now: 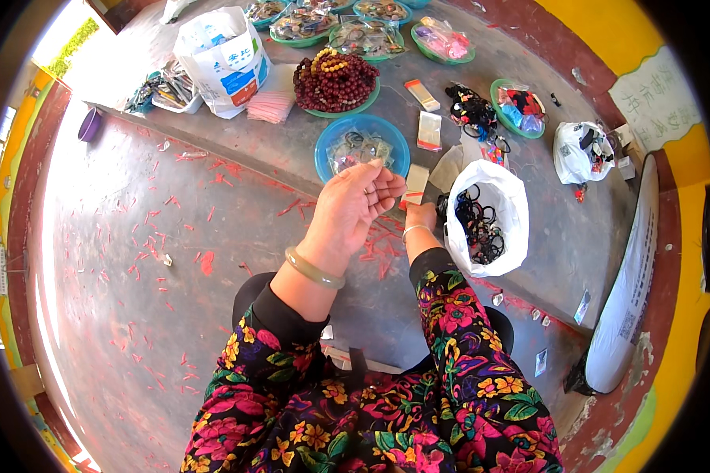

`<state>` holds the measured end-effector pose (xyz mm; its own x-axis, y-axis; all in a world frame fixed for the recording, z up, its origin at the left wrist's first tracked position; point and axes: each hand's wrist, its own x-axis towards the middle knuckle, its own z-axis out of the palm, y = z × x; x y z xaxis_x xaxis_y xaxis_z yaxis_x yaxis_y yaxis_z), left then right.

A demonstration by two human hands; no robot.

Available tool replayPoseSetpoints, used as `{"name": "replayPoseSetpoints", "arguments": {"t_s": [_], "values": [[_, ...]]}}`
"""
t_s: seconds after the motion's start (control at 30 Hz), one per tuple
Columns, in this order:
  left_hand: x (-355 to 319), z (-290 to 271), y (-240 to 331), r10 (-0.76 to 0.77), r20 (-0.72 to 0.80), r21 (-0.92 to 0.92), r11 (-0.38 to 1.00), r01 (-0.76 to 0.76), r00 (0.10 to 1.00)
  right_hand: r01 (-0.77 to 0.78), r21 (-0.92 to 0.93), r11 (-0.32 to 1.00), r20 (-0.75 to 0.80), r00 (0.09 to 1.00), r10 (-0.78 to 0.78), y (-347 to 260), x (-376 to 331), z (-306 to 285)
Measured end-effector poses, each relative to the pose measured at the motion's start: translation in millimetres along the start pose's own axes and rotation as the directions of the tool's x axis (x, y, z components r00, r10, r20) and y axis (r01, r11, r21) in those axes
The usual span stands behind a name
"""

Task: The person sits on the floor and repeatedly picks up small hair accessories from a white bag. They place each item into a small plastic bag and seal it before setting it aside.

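My left hand, with a pale bangle at its wrist, is raised just in front of a blue plastic basin. Its fingers curl in toward the thumb; anything in them is too small to name. Small clear packets lie in the basin. My right hand is closed beside a small white-and-orange box, and what it holds, if anything, is hidden. Close to its right stands a white plastic bag, wide at the mouth, with black hair ties inside.
Dark red bead strings fill a green basin behind. Several basins of packaged items line the back. A white bag stands at left, another bag at right. A ledge edge crosses the floor, with red scraps scattered below.
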<state>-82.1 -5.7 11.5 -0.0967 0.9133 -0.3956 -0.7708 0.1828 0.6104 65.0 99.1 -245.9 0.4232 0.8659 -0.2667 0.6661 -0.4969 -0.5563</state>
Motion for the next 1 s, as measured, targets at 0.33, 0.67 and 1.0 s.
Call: {"name": "replayPoseSetpoints", "arguments": {"t_s": [0.33,0.67,1.0], "values": [[0,4,-2,-0.007,0.026,0.004,1.000,0.007,1.000,0.213,-0.059,0.975,-0.011,0.977,-0.214,31,33,36],[0,4,-8,0.004,0.093,-0.009,1.000,-0.003,0.996,0.386,-0.006,0.923,-0.042,0.922,-0.386,-4,-3,-54],[2,12,-29,0.001,0.065,0.055,0.998,-0.004,0.998,0.719,0.148,0.679,-0.130,0.695,-0.707,-24,-49,-191]]}}
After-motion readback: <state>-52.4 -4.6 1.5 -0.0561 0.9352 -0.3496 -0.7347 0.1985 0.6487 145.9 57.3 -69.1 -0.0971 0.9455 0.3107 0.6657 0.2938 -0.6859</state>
